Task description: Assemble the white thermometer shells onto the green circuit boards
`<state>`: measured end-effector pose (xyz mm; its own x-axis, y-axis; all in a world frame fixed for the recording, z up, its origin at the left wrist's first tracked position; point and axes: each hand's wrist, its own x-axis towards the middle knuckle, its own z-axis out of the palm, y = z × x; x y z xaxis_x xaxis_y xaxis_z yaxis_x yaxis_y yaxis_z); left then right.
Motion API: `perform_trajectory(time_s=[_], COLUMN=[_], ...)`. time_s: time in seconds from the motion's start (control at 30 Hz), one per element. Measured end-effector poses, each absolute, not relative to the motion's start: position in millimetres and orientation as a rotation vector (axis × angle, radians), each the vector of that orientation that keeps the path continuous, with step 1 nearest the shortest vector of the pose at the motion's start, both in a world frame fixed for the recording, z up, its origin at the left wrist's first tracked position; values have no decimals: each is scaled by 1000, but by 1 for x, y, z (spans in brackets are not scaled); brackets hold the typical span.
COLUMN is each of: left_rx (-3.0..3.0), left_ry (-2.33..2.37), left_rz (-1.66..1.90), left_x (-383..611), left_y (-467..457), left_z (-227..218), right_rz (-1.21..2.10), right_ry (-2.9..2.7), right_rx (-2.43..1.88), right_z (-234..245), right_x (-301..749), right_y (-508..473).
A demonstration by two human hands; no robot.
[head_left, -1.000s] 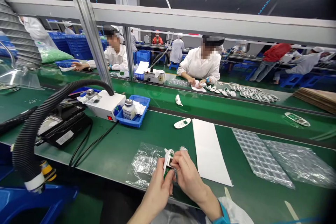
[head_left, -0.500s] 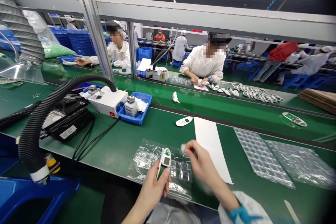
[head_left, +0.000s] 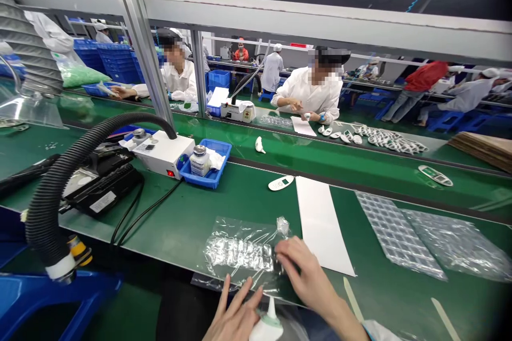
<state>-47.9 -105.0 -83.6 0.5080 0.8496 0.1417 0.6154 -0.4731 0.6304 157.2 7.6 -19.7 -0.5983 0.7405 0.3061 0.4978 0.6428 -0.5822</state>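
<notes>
My left hand (head_left: pixel 235 313) is low at the bench edge, its fingers stretched out and spread. A white handheld device housing (head_left: pixel 267 327) with a pointed tip is held at its thumb side, tip up; the lower part is cut off by the frame. My right hand (head_left: pixel 308 272) is curled at the right end of a clear plastic tray of small pockets (head_left: pixel 240 253), fingertips bent together against it. Whatever is between those fingertips is hidden. The tray lies on a clear plastic bag (head_left: pixel 228 226). A crumpled piece of clear film (head_left: pixel 282 225) sits just above my right hand.
Beyond lie a white housing (head_left: pixel 280 183) and a white paper strip (head_left: pixel 322 224). A pocketed plastic sheet (head_left: pixel 396 232) and plastic bag (head_left: pixel 456 242) are at right. A blue tray (head_left: pixel 216 178) with a bottle, a white box (head_left: pixel 164 154) and a black hose (head_left: pixel 44 202) stand left. Co-workers sit opposite.
My left hand has moved down toward me, spreading its fingers and turning the housing so its board no longer shows. My right hand has dropped from the crumpled film to the tray's right end.
</notes>
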Motion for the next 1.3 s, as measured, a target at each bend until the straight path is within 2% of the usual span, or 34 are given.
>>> perform_trajectory(time_s=[0.2, 0.37, 0.5, 0.67, 1.3], left_rx=[2034, 1522, 1626, 1750, 1606], left_ry=[1238, 1635, 1679, 1639, 1581], left_rz=[695, 857, 825, 767, 741], left_x=[-64, -87, -105, -118, -127], left_y=[-122, -103, -47, -6, -5], left_z=[-71, -38, -16, -11, -17], right_rz=[217, 176, 148, 160, 505], right_ry=[-2656, -2572, -2632, -2815, -2826], right_rx=[-688, -730, -830, -592, -202], right_z=[-53, -74, -62, -42, -25], right_x=[174, 170, 159, 130, 136], right_y=[-42, -47, -48, -43, -49])
